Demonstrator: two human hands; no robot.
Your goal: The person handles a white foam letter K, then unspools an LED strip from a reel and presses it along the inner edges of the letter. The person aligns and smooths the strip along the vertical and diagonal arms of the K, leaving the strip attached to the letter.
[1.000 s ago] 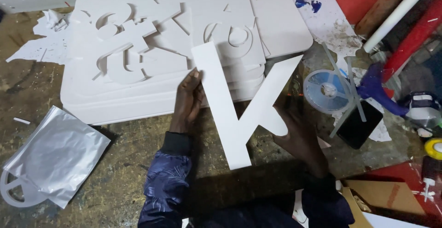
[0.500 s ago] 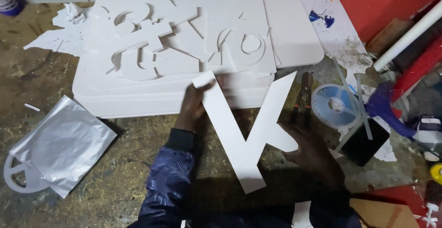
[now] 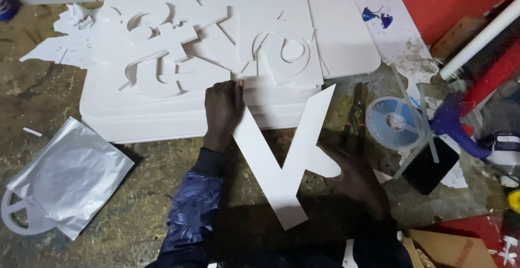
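On the scuffed, dusty work surface (image 3: 135,203), seen from the head camera, we hold a flat white cut-out letter (image 3: 287,154), shaped like a K, tilted with its long stem running from upper left to lower right. Our left hand (image 3: 223,108) lies palm down at the stem's top end, fingers curled together over the edge. Our right hand (image 3: 355,178) grips the lower short arm of the letter, thumb on its face, fingers spread narrowly below it. The letter looks like smooth, matte foam board with clean, straight cut edges. Its upper end overlaps a stack of white boards (image 3: 216,46) carrying further cut-out shapes. Near the right hand lie pliers (image 3: 356,113) and a translucent blue reel (image 3: 392,122). A crinkled silver foil bag (image 3: 67,176) lies well apart at left.
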